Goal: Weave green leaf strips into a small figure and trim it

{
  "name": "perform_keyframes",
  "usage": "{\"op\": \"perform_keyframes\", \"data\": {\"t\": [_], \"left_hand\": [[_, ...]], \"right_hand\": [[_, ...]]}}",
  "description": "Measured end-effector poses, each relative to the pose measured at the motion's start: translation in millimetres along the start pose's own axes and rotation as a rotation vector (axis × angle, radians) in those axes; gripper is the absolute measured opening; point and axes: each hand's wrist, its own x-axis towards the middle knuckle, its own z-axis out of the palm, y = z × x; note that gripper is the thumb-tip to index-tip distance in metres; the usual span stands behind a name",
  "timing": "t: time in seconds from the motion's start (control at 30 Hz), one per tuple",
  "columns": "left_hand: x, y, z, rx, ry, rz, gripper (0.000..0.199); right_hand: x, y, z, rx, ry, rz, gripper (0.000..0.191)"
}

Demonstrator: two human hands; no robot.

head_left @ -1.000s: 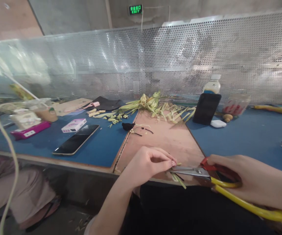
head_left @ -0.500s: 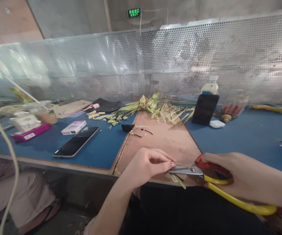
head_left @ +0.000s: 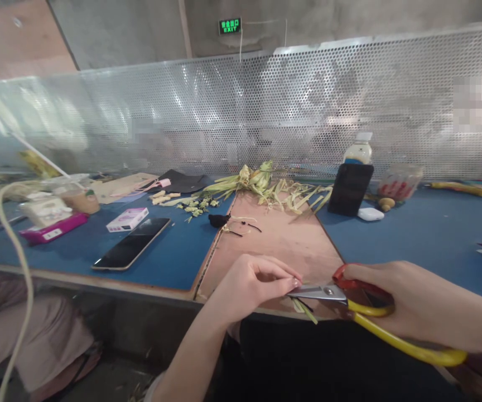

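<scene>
My right hand [head_left: 408, 298] is wrapped round the red and yellow handles of the scissors [head_left: 328, 291], whose blades point left. The blade tips reach the pinched fingertips of my left hand [head_left: 261, 279], near the table's front edge. Green plant strips [head_left: 307, 312] and a thin dark strand stick out below those fingertips, under the blades; the part inside the pinch is hidden. Beyond my hands lie a small black bundle [head_left: 218, 220] with thin strands and a heap of pale green husks [head_left: 261, 184] on the wooden board [head_left: 274, 234].
On the left are a phone [head_left: 132, 244], a small box [head_left: 127, 219], a tissue pack [head_left: 52, 228] and a cup [head_left: 80, 201]. At the right stand an upright black phone [head_left: 350, 188], a bottle [head_left: 358, 149] and a white case [head_left: 370, 214]. A person's leg [head_left: 52, 335] shows at lower left.
The yellow lower handle of the scissors has shifted very slightly left with my right hand. My left hand keeps its pinch, and the camera view has moved a little.
</scene>
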Motion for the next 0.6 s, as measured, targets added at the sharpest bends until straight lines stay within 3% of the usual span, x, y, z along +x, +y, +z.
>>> {"op": "perform_keyframes", "data": {"t": [0.5,0.6], "left_hand": [[-0.7,-2.7,0.2,0.006,0.007,0.006,0.015],[-0.4,-1.3,0.6,0.03,0.003,0.004,0.014]], "right_hand": [[3.9,-2.0,-3.6,0.046,0.0,-0.084,0.007],[3.8,-3.2,-4.2,0.029,0.056,-0.094,0.009]]}}
